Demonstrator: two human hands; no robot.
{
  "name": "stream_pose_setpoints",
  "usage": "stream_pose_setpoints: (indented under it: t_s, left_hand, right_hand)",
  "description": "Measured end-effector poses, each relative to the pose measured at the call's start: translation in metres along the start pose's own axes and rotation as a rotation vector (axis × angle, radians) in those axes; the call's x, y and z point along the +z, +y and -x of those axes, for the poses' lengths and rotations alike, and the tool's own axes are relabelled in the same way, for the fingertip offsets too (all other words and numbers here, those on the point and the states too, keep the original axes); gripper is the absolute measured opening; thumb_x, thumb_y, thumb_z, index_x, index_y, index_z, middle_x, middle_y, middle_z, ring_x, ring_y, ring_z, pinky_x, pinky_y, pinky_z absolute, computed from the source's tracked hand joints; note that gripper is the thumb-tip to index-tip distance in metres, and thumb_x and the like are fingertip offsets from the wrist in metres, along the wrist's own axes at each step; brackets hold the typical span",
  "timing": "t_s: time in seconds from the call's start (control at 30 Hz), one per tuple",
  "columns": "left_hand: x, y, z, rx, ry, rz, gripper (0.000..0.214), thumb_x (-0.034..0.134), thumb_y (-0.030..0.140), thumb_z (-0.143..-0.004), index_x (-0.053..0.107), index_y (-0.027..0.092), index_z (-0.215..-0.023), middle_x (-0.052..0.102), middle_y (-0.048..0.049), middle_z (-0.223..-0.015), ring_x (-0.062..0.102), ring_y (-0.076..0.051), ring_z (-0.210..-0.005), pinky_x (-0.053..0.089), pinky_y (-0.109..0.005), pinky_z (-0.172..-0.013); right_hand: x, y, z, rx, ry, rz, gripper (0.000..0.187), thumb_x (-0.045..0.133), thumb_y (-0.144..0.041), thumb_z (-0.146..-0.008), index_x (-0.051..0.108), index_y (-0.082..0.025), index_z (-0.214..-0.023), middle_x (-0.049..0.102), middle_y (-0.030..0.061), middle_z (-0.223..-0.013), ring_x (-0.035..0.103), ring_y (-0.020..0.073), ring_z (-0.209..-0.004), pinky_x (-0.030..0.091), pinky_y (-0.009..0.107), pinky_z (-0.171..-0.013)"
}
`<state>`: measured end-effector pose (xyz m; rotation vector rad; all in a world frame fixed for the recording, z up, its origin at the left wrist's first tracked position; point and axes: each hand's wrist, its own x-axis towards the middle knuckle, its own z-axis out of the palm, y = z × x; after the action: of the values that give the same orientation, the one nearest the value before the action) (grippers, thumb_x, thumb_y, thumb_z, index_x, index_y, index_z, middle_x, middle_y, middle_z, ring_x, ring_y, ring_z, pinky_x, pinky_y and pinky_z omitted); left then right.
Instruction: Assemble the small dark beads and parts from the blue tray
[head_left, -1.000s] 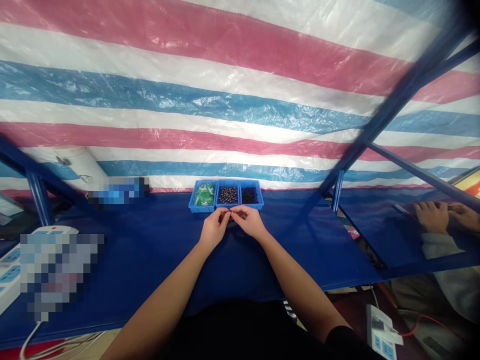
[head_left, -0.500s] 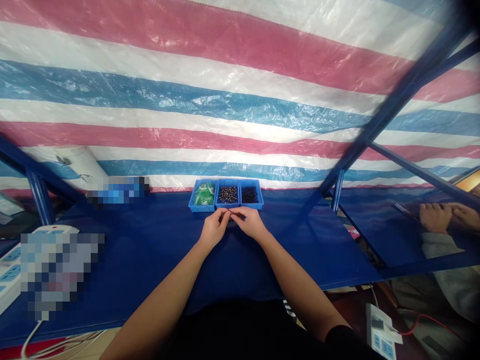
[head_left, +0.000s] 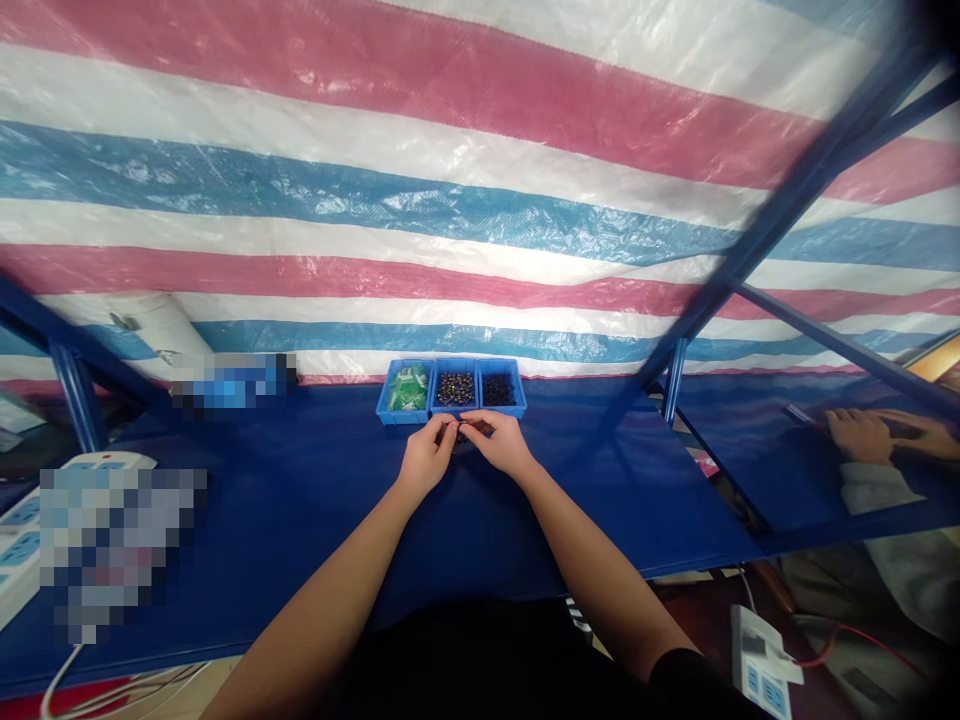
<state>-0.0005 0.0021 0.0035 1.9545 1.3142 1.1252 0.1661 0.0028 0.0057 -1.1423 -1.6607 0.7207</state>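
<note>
My left hand [head_left: 425, 457] and my right hand [head_left: 501, 443] meet fingertip to fingertip over the blue table [head_left: 300, 510], just in front of three small blue bins. Both hands pinch a tiny dark part [head_left: 460, 432] between them, too small to name. The left bin [head_left: 406, 390] holds green pieces. The middle bin [head_left: 455, 388] holds dark and brassy small parts. The right bin [head_left: 501, 389] holds black small parts.
A striped red, white and blue tarp [head_left: 450, 200] hangs behind the table. Blue shelf posts [head_left: 75, 400] stand at left and right. A white power strip [head_left: 22, 540] lies at the left edge. Another person's hands [head_left: 870, 432] work at the neighbouring table on the right.
My hands stay pinched together in front of the bins with only slight finger movement. The other person's hands on the right have shifted a little.
</note>
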Motion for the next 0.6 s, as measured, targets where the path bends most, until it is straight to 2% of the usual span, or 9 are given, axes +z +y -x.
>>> stream_pose_setpoints:
  t_s: [0.13, 0.3, 0.6]
  left_hand:
    - [-0.0002, 0.0013, 0.0005, -0.004, -0.004, 0.016, 0.028, 0.043, 0.043, -0.092, 0.060, 0.021, -0.100, 0.064, 0.0008, -0.071, 0.060, -0.013, -0.062, 0.047, -0.023, -0.062]
    - [0.0005, -0.0009, 0.0003, 0.003, 0.007, 0.020, 0.030, 0.047, 0.043, -0.091, 0.059, 0.023, -0.110, 0.063, 0.0016, -0.069, 0.060, -0.013, -0.060, 0.047, -0.023, -0.061]
    - [0.0020, -0.0032, -0.0005, -0.005, 0.008, 0.024, 0.028, 0.045, 0.043, -0.092, 0.060, 0.022, -0.104, 0.064, 0.0011, -0.070, 0.061, -0.013, -0.060, 0.047, -0.023, -0.062]
  right_hand:
    - [0.0002, -0.0009, 0.0000, -0.023, 0.002, -0.020, 0.024, 0.063, -0.031, -0.083, 0.070, -0.021, -0.103, 0.074, 0.0044, -0.094, 0.069, 0.0172, -0.082, 0.055, 0.030, -0.077]
    - [0.0001, -0.0004, -0.0003, -0.021, 0.017, -0.014, 0.022, 0.061, -0.030, -0.084, 0.071, -0.021, -0.100, 0.073, 0.0046, -0.096, 0.069, 0.0173, -0.083, 0.055, 0.029, -0.078]
    - [0.0002, 0.0003, 0.0001, -0.031, 0.014, -0.017, 0.024, 0.063, -0.030, -0.082, 0.071, -0.020, -0.102, 0.073, 0.0047, -0.091, 0.068, 0.0173, -0.079, 0.055, 0.030, -0.074]
